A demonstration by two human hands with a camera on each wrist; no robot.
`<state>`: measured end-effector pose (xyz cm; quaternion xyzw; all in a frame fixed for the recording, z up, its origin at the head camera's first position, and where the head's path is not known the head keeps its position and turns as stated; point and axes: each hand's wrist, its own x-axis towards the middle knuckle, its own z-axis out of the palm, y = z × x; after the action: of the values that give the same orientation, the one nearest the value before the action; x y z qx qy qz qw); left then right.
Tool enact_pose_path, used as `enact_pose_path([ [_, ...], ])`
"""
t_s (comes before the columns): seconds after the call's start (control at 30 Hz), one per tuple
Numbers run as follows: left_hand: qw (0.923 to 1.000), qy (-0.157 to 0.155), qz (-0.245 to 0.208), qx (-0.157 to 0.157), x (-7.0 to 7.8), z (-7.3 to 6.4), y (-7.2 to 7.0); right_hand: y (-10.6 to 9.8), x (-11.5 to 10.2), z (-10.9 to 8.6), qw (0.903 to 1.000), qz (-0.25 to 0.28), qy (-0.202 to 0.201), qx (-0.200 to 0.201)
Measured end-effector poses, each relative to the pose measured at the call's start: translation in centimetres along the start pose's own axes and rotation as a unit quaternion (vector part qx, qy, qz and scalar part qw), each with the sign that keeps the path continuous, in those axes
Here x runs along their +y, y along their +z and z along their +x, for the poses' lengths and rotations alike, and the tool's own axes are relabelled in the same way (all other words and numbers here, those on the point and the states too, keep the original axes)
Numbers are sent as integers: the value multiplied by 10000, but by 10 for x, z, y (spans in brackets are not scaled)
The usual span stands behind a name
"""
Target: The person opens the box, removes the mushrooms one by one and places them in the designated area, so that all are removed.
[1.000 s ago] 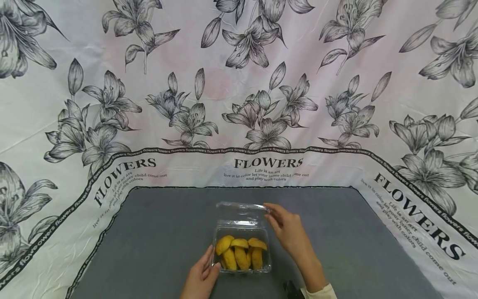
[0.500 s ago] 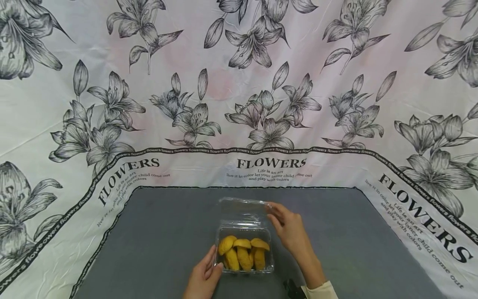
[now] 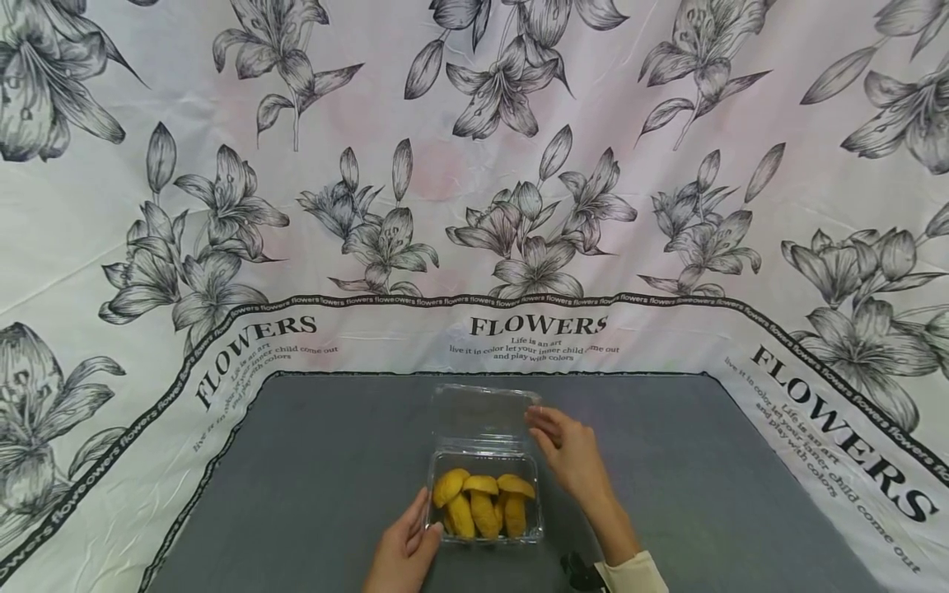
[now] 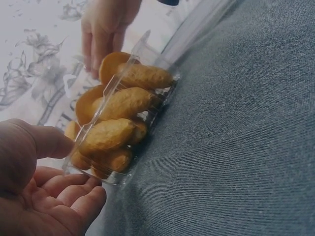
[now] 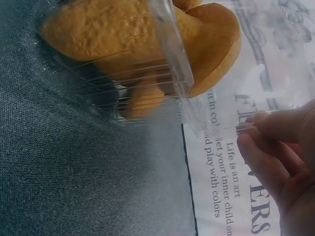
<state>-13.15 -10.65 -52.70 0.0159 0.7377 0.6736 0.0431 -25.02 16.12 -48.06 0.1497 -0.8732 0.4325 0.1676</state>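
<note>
A clear plastic clamshell box (image 3: 540, 519) stands on the grey table with its hinged lid (image 3: 478, 414) raised at the back. Several yellow mushrooms (image 3: 483, 504) lie side by side inside, caps toward the hinge. My left hand (image 3: 403, 548) holds the box's left side. In the left wrist view its thumb (image 4: 55, 142) is at the rim and the other fingers are lower, along the wall. My right hand (image 3: 577, 457) pinches the lid's right edge between thumb and fingertips, as the right wrist view shows; the mushrooms (image 5: 113, 34) appear there through the clear wall.
The grey tabletop (image 3: 326, 461) spreads around the box. Behind it and along both sides hangs a white cloth (image 3: 385, 338) printed with black flowers and lettering. A small black object (image 3: 581, 571) is near the right cuff (image 3: 633, 575).
The lid has swung farther up and back, so more of its face shows, with my right hand still at its edge. My left hand keeps its hold on the box.
</note>
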Motion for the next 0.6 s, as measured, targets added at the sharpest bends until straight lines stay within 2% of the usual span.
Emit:
enact_pose_path([
  [0.6, 10000, 37, -39, -68, -2, 2, 0, 5, 11, -2, 9985, 304, 352, -300],
])
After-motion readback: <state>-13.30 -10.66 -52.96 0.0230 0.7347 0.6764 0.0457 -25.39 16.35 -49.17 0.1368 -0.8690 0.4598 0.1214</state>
